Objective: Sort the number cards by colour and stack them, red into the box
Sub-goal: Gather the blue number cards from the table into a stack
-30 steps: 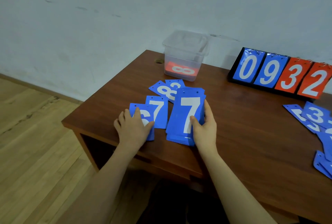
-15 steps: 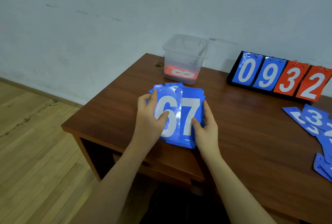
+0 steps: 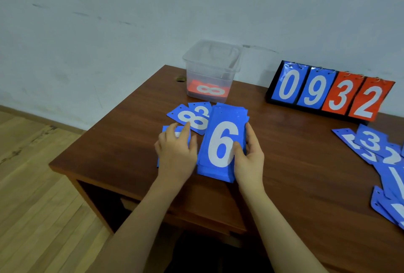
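Now my right hand (image 3: 249,159) grips the blue stack (image 3: 220,148) to steady it, while my left hand (image 3: 176,152) rests flat on a loose blue card (image 3: 166,130) to gather it.

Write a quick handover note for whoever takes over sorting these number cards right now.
Left hand: flat on a loose blue card, gripping nothing.
Right hand: holds the right edge of the blue stack, 6 on top.
Done: a red 8 card lies in the clear box.
Left: the blue 8 card and blue 3 card beside the stack, the card under the left hand, and the scattered blue cards at the table's right edge all need stacking.
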`<state>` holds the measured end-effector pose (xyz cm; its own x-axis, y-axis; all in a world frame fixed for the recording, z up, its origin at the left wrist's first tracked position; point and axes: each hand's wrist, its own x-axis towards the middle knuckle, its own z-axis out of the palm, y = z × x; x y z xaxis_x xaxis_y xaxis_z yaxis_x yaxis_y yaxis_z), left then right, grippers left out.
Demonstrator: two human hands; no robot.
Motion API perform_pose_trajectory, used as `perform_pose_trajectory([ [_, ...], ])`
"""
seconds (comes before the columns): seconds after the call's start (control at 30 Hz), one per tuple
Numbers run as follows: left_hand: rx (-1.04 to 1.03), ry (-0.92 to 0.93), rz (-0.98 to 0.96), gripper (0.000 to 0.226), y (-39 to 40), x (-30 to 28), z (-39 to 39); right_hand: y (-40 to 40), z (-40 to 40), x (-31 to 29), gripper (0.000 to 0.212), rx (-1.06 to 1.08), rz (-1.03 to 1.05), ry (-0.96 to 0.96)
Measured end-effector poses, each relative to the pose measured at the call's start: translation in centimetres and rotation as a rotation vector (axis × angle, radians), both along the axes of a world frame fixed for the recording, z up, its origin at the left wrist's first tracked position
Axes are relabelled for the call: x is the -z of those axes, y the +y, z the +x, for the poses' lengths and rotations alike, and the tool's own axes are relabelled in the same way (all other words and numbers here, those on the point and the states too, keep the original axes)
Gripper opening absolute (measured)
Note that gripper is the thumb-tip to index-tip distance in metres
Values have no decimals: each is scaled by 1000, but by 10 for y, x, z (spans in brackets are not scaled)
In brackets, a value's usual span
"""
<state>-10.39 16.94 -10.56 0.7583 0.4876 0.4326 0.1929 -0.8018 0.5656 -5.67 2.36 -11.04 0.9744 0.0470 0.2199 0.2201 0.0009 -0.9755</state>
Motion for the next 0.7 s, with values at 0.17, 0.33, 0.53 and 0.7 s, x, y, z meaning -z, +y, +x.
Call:
perform_pose_trajectory([
  [0.17, -123, 540, 7, 75, 19, 16, -6, -1, 10, 4, 56, 15, -49, 40],
  [0.33, -124, 473, 17, 76, 22, 12, -1, 1, 7, 6, 54, -11, -62, 63],
  [0.53, 61, 78, -246, 66, 26, 6, -8, -1, 6, 12, 54, -3, -81, 43],
  [0.7, 115, -204, -253, 54, 12, -6, -15, -1, 4, 10, 52, -2, -83, 43],
])
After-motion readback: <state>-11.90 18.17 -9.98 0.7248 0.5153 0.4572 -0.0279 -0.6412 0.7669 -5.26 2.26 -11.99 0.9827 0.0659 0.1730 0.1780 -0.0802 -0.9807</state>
